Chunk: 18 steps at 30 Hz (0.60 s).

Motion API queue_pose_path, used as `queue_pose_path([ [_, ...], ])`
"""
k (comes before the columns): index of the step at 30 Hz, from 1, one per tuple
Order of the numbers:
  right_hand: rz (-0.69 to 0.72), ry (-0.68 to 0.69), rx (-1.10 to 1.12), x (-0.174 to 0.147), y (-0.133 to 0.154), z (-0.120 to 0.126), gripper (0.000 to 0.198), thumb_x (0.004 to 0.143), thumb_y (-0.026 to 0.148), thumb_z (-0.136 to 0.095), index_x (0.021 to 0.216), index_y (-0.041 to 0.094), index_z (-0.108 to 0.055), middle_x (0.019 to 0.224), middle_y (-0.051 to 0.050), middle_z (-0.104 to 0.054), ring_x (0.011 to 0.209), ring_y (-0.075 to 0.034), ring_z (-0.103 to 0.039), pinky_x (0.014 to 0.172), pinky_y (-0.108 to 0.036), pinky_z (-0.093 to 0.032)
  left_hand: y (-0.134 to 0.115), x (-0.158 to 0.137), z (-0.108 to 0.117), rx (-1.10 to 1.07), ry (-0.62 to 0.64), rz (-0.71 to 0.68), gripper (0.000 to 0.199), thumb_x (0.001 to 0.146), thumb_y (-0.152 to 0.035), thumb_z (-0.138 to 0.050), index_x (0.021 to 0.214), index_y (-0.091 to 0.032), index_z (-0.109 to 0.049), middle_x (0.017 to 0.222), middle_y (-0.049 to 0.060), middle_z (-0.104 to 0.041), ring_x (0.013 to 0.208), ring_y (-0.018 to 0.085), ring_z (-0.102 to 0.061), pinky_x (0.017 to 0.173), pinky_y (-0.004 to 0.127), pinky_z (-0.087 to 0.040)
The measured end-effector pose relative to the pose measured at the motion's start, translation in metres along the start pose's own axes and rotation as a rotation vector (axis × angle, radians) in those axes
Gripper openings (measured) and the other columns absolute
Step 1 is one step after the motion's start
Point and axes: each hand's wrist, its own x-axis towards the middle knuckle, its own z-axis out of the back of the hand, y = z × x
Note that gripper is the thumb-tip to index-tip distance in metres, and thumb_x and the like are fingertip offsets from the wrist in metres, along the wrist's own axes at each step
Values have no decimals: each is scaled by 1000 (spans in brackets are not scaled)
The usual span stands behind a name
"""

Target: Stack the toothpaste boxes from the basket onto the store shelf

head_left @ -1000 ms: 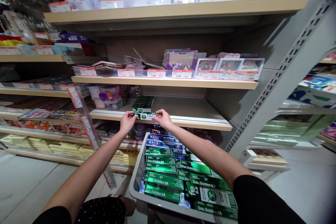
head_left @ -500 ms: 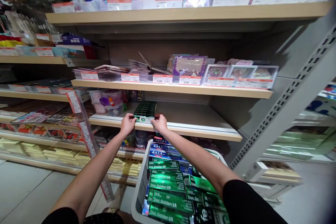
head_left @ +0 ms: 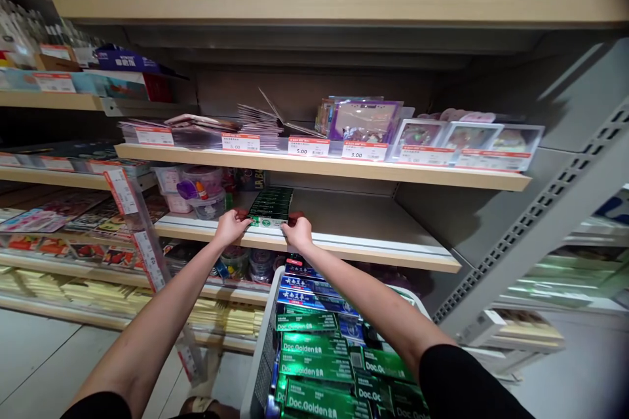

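A row of dark green toothpaste boxes [head_left: 270,200] runs back along the lower shelf [head_left: 354,213]. At its front edge, my left hand [head_left: 232,227] grips the left end of the nearest toothpaste box [head_left: 268,222], thumb on the front face. My right hand [head_left: 297,231] pinches the other end the same way; the fingers behind are partly hidden. Below my right forearm stands a light grey basket [head_left: 260,353] full of green "Doc.Golden" boxes [head_left: 314,344] and several blue boxes [head_left: 314,301].
Just above my hands runs a shelf edge [head_left: 324,167] with price labels, flat packets and framed items [head_left: 366,121]. Clear plastic tubs [head_left: 204,193] stand left of the row. A slanted label strip [head_left: 135,229] and a slotted upright post [head_left: 535,222] flank the shelf.
The view has shifted slightly closer and lower on the shelves. My left hand has moved slightly outward at the box's left end; both hands stay at the front box.
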Motion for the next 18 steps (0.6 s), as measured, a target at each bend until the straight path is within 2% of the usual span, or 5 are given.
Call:
queue_pose_path([
  [4,13,-18,34,0,-3,-4,19,74,21,-68,92,16,-65,87,-8,-72,83,-21,-69,79,-30,-53,10,6,-2,-171,-2,14,34,54,-34,-80,79,-18,-63,79,6,-74,86,25,-70,79,34,-55],
  [9,17,-22,45,0,-6,-5,21,73,21,-68,93,17,-64,88,-8,-72,85,-22,-69,80,-31,-53,16,7,-2,-245,33,14,41,50,-37,-83,80,-18,-62,79,5,-74,83,24,-70,79,34,-55],
  [13,18,-19,48,-4,-2,-1,20,73,25,-68,91,17,-64,89,-7,-71,85,-20,-68,82,-31,-53,8,0,-1,-157,11,4,44,54,-39,-82,84,-16,-61,82,7,-73,82,24,-69,77,35,-54],
  [18,0,-8,221,-17,2,14,27,74,25,-69,97,16,-59,103,-8,-69,94,-17,-67,87,-29,-52,-10,-24,2,-82,-143,-20,32,67,-39,-74,84,-16,-61,90,9,-71,89,23,-68,86,36,-53],
])
